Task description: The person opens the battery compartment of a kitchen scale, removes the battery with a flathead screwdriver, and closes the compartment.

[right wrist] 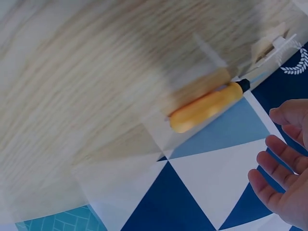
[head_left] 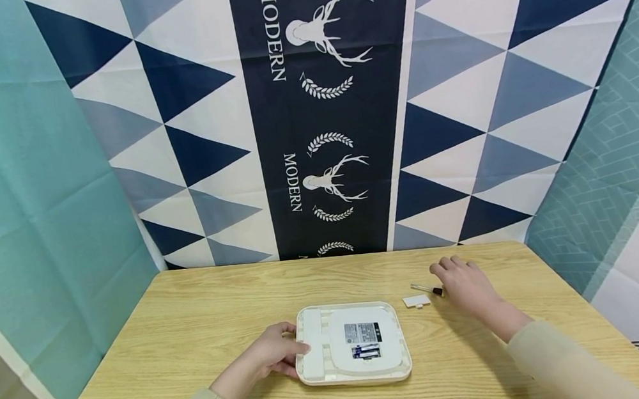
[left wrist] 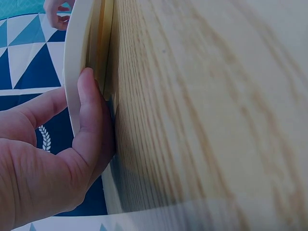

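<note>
A flat white device with rounded corners (head_left: 342,377) lies underside up on the table. Its battery compartment is uncovered, with blue-and-white batteries (head_left: 366,351) inside, below a grey label (head_left: 361,333). My left hand (head_left: 281,351) grips the device's left edge, the thumb on top and fingers at the side. In the left wrist view the edge of the device (left wrist: 72,57) rests between thumb and fingers. My right hand (head_left: 469,288) hovers beside a screwdriver (head_left: 422,288), holding nothing, fingers loosely bent. The right wrist view shows the screwdriver's yellow handle (right wrist: 207,108) lying apart from the fingers.
A small white battery cover (head_left: 416,301) lies between the device and the screwdriver. The wood-grain table (head_left: 203,313) ends at a patterned cloth (head_left: 334,114) behind. A teal cloth (head_left: 41,188) hangs along the left side, and another cloth (head_left: 597,198) on the right.
</note>
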Motion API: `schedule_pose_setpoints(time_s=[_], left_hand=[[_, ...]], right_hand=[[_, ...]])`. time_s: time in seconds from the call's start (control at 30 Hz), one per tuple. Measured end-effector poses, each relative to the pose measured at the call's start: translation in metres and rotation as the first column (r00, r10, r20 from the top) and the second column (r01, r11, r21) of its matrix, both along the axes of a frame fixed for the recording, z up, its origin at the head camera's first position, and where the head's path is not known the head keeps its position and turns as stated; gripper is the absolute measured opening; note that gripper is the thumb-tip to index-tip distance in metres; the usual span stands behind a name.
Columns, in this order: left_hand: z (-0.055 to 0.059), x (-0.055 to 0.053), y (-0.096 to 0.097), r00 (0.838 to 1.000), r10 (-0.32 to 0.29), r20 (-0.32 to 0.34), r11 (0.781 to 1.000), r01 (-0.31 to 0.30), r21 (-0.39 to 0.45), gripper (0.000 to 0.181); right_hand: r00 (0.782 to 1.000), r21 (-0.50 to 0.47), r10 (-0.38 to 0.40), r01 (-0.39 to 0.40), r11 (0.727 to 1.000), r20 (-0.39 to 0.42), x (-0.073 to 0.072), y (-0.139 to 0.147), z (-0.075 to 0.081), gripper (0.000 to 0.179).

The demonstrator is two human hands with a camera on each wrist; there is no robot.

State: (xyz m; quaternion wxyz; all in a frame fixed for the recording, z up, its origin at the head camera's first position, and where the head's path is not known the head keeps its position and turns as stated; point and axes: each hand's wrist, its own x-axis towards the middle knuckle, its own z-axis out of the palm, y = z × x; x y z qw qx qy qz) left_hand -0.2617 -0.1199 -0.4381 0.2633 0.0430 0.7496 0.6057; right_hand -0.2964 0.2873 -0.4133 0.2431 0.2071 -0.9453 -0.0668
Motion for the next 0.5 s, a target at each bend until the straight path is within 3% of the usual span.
schedule_pose_setpoints(time_s=[0.5], left_hand=[[0.003,0.001,-0.001,1.0,0.004,0.01,1.0,-0.004,0.005,0.053]], right_hand=[[0.998,0.038,0.038,-0.036,0.999,-0.059,0.009,-0.018,0.022,0.035]])
